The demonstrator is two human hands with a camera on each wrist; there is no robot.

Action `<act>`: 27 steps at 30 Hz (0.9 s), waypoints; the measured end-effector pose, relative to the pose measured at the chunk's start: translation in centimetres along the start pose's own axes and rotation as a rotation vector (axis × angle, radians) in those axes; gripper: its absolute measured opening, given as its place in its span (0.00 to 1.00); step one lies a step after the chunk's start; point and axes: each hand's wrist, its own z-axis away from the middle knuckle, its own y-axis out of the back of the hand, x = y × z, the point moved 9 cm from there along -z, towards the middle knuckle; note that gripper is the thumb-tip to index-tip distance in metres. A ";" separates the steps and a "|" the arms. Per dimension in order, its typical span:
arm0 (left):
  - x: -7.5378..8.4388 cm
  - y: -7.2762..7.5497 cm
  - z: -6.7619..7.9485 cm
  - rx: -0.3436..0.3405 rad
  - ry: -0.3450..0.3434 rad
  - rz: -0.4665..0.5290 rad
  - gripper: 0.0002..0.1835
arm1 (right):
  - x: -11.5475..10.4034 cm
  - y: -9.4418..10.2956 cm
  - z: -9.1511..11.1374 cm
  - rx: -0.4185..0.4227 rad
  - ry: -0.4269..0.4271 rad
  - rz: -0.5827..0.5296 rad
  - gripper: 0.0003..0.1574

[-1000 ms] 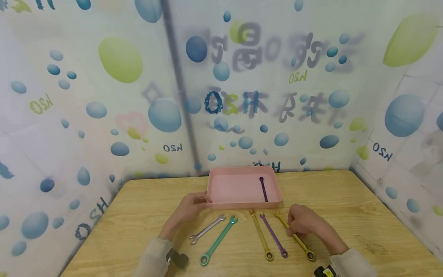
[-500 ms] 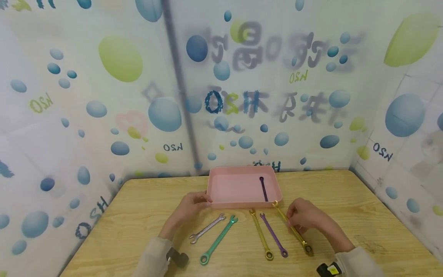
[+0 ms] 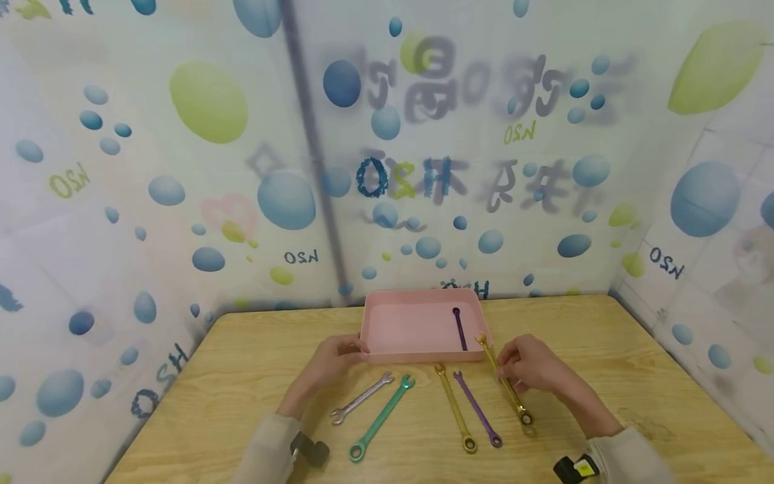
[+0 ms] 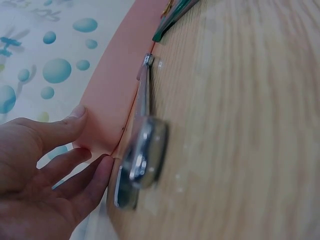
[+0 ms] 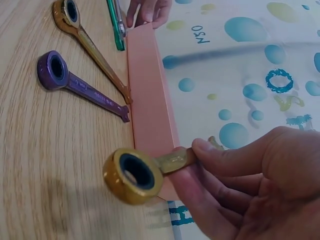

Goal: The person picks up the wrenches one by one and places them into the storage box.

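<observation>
My right hand [image 3: 532, 363] pinches a gold ratchet wrench [image 5: 135, 175] between thumb and fingers. This wrench is raised off the table and tilted, its open end over the tray's front right corner in the head view. My left hand [image 3: 334, 366] holds the front left corner of the pink tray [image 4: 112, 100], thumb on its wall and fingers at the lower corner. One dark purple wrench [image 3: 461, 329] lies inside the tray. In front of the tray lie a silver open-end wrench [image 3: 361, 398], a green wrench [image 3: 382, 418], another gold wrench [image 3: 456, 409] and a purple wrench [image 3: 479, 409].
The wooden table [image 3: 254, 336] meets a printed curtain [image 3: 423, 222] with blue and green dots along its back edge. The tray stands at that edge. Wrist-worn devices sit on both arms, a black one [image 3: 574, 468] at the right sleeve.
The right hand has lifted the gold wrench off the table and carried it forward and slightly left toward the tray. The left hand stays at the tray corner.
</observation>
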 end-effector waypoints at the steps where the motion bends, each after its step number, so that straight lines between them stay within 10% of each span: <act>1: 0.0 0.0 0.0 -0.001 0.000 -0.004 0.05 | 0.0 0.0 -0.1 0.004 0.005 -0.007 0.08; 27: 0.3 -0.1 -0.1 -0.006 -0.055 0.012 0.03 | -2.5 0.8 -2.9 0.131 0.072 -0.091 0.11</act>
